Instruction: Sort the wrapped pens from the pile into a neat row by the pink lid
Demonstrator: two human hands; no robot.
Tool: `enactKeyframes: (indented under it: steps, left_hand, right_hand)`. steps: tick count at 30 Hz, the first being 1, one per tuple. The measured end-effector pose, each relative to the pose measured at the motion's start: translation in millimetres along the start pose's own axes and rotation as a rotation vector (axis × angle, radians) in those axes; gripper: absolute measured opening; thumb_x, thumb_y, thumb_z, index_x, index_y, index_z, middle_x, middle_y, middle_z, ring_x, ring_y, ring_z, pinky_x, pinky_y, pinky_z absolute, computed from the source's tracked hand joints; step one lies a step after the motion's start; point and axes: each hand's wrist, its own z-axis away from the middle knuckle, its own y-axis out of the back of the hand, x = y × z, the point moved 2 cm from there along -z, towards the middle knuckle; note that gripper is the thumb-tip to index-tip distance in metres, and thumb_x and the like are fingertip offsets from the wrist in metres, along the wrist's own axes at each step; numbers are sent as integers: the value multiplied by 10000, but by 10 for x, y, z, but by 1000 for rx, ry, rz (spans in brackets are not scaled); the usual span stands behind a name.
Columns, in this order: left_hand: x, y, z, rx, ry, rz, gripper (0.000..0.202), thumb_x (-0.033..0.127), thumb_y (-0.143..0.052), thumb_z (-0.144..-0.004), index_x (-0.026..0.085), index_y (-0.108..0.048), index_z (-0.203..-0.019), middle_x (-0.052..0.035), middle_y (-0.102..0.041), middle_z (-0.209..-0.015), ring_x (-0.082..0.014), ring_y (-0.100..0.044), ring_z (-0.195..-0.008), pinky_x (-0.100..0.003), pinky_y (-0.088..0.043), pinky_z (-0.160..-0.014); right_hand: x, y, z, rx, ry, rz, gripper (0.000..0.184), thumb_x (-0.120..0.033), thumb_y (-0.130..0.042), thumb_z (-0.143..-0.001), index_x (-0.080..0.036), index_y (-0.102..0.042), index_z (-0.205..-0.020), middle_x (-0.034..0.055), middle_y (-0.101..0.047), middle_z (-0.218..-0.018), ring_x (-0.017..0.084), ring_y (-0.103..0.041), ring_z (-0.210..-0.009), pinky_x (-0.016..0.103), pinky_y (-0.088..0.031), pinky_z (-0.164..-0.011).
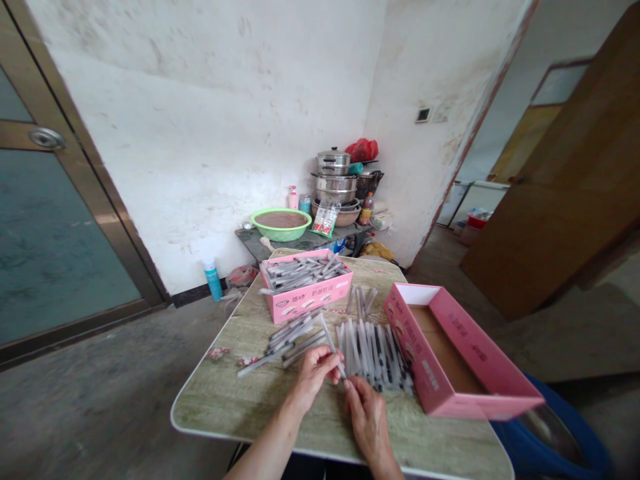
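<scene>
A slim translucent pen (329,335) slants up and to the left between my two hands. My left hand (311,375) pinches its barrel, while the fingers of my right hand (367,412) close on its lower end. Just beyond my right hand lies a row of similar pens (367,350), side by side, some with dark ends. To the left of the held pen is a loose, crossed pile of pens (290,337). Behind that pile, a pink box (313,293) is heaped with more pens. My fingertips hide the pen's lower tip.
An open pink box (480,405) stands at the table's right side, its brown bottom showing. A few pens (361,301) lie behind the row. Beyond the wood-patterned table (220,407), a low stand carries a green basin (283,233) and stacked pots (334,180).
</scene>
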Motion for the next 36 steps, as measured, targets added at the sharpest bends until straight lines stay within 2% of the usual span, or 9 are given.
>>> enactKeyframes:
  steps: [4,9,15,18,21,27,32,36]
  left_hand:
    - [13,-8,1,2,8,-13,322,398,-688,-766,86,-652,-836,-34,-608,-636,-92,-515,-514,-210,-429,-502]
    - [25,-14,4,12,14,-21,340,417,-694,-753,90,-659,-838,-27,-601,-626,-98,-516,-509,-215,-437,-494]
    - [-7,-3,-2,-2,3,-17,337,411,-689,-761,88,-660,-852,-35,-612,-644,-96,-520,-515,-213,-434,-499]
    - [-3,5,-5,21,6,-16,352,430,-694,-749,94,-660,-848,-29,-604,-632,-97,-516,-510,-210,-432,-488]
    - [12,-9,2,17,7,-17,356,437,-696,-744,96,-660,-840,-34,-611,-643,-98,-517,-509,-214,-435,-486]
    - [20,-24,-1,15,8,-20,358,434,-697,-745,88,-659,-827,-38,-611,-633,-97,-518,-509,-209,-427,-489]
    - [21,0,-15,38,11,-14,382,448,-703,-733,86,-660,-845,-35,-605,-638,-98,-513,-511,-212,-432,-483]
    - [24,-6,-10,32,11,-17,393,456,-708,-725,83,-657,-837,-41,-615,-641,-101,-520,-507,-216,-434,-482]
  right_hand:
    - [24,-2,-12,67,-35,-39,377,-535,-542,-830,-175,-588,-729,-16,-528,-597,125,-469,-546,200,-366,-516]
    - [-7,-5,-14,-21,-17,12,430,-504,-391,-918,-180,-593,-720,-32,-467,-523,118,-442,-486,209,-335,-502]
    - [-3,5,-22,67,-37,-28,357,-508,-524,-852,-171,-595,-758,-13,-531,-596,127,-475,-543,200,-367,-516]
    - [-26,4,-22,30,-25,-6,386,-502,-455,-893,-170,-620,-786,-17,-524,-561,123,-475,-505,201,-354,-498]
    - [-29,-2,-18,-11,-2,18,443,-511,-398,-916,-176,-605,-713,-28,-481,-510,114,-445,-462,203,-335,-482]
    - [20,-4,-20,81,-46,-16,460,-620,-505,-821,-180,-568,-703,-18,-509,-561,131,-461,-523,211,-363,-502]
    - [-12,-10,-13,-30,-5,23,455,-522,-369,-927,-179,-585,-721,-26,-486,-537,120,-462,-496,212,-340,-511]
    - [37,-10,-9,15,-13,-3,411,-528,-455,-889,-179,-565,-701,-29,-482,-550,117,-449,-508,206,-344,-503]
